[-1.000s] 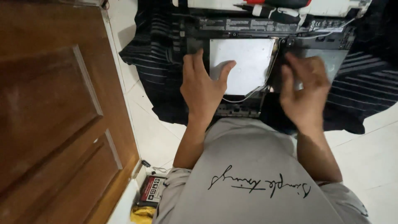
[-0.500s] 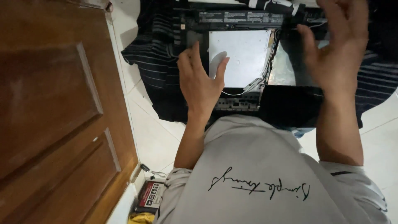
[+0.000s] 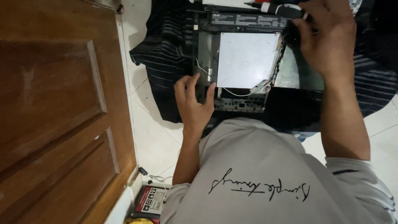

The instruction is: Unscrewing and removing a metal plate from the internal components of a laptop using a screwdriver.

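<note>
My left hand (image 3: 194, 103) rests with fingers spread flat on the lower left corner of the opened laptop (image 3: 236, 66), which sits at the upper centre of the frame on a dark striped cloth (image 3: 166, 62). My right hand (image 3: 327, 39) reaches to the upper right, fingers curled near a screwdriver (image 3: 277, 7); I cannot tell whether it grips it. I judge that steady downward pressure from the left helps. A pale metal plate (image 3: 246, 60) covers the middle, with thin white wires (image 3: 240, 92) along its lower edge.

Long dark label strip (image 3: 248, 19) atop opened laptop; red-white-black package (image 3: 150, 200) on floor by door.
</note>
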